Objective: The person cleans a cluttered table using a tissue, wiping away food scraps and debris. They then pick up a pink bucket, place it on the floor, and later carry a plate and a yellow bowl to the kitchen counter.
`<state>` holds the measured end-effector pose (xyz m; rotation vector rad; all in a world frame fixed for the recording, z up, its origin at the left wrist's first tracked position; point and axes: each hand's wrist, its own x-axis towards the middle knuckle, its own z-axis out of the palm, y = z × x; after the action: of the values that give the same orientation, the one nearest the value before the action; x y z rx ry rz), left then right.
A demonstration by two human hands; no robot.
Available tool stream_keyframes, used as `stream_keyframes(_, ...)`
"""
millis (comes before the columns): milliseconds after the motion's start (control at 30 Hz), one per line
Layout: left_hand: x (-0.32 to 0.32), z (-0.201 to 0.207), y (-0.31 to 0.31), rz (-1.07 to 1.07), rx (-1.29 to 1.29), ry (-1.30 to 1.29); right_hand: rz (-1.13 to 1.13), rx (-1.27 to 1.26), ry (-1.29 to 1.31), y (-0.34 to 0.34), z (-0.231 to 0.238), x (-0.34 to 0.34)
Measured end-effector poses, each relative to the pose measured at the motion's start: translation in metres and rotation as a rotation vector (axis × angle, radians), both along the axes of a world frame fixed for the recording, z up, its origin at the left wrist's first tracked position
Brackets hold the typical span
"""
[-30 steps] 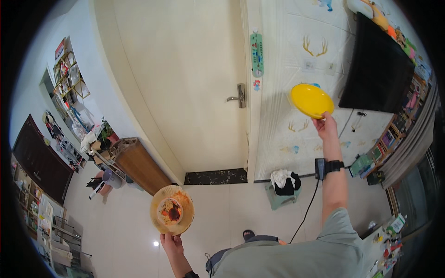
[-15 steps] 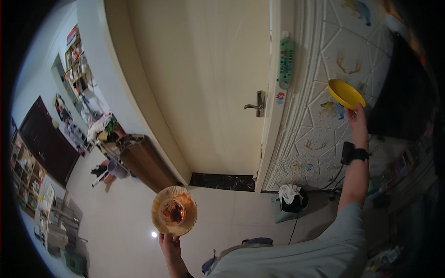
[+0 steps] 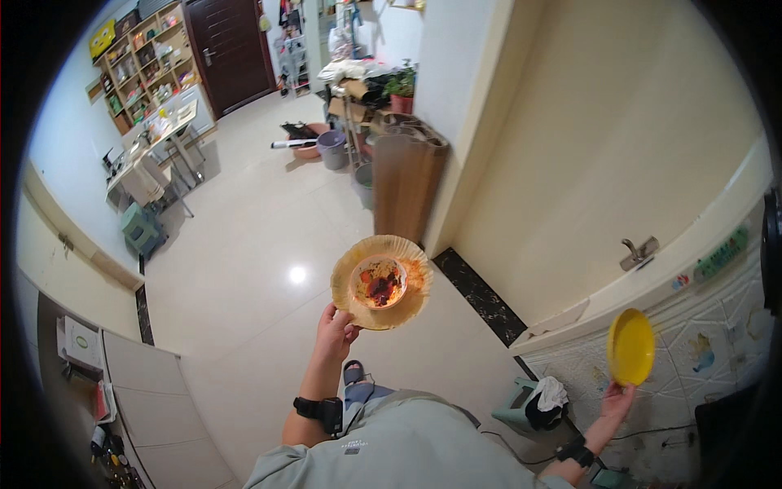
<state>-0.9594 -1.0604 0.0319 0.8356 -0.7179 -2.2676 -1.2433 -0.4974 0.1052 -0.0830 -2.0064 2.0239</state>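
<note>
My left hand [image 3: 336,329] holds up a tan paper plate [image 3: 412,301] by its near edge. On the plate sits a small bowl [image 3: 379,283] with reddish-orange food scraps. My right hand [image 3: 615,401], out at the lower right, grips a yellow plastic plate [image 3: 630,347] by its lower rim, tilted nearly on edge in front of a patterned white wall. A black band is on each wrist.
A closed cream door with a metal handle [image 3: 638,249] is on the right. A brown cabinet [image 3: 405,186] stands ahead, with buckets [image 3: 332,150] and potted plants behind it. A table [image 3: 155,147], green stool [image 3: 140,231] and shelves [image 3: 151,50] are far left. A stool with cloth [image 3: 539,403] sits below.
The view has swung left and down, from the door and wall toward the tiled floor and room. My right hand with the yellow plate has dropped from high up to the lower right.
</note>
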Motion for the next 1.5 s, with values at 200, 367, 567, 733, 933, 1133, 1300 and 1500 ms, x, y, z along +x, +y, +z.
stream_keyframes(200, 0.073, 0.022, -0.116, 0.112, -0.06, -0.142, 0.309, -0.685, -0.546, -0.188, -0.097, 0.037)
stream_keyframes(367, 0.127, 0.031, -0.202, 0.209, -0.116, -0.204, 0.496, -0.615, -0.704, -0.363, -0.098, 0.08)
stream_keyframes(567, 0.174, 0.035, -0.284, 0.406, -0.057, -0.29, 0.777, -0.485, -0.817, -0.533, -0.083, 0.078)
stream_keyframes(733, 0.207, -0.004, -0.362, 0.552, -0.035, -0.28, 1.075, -0.41, -0.804, -0.675, -0.086, 0.065)
stream_keyframes(933, 0.229, -0.014, -0.462, 0.688, 0.107, -0.311, 1.161, -0.287, -0.948, -0.858, -0.09, 0.043)
stream_keyframes(1133, 0.229, 0.023, -0.561, 0.957, 0.073, -0.334, 1.475, -0.252, -1.039, -1.082, -0.064, 0.027)
stream_keyframes(1300, 0.237, 0.016, -0.643, 1.049, 0.092, -0.309, 1.623, -0.235, -1.03, -1.231, -0.067, 0.032)
stream_keyframes(1500, 0.245, 0.001, -0.782, 1.044, 0.119, -0.328, 1.498, -0.238, -1.065, -1.347, -0.082, 0.05)
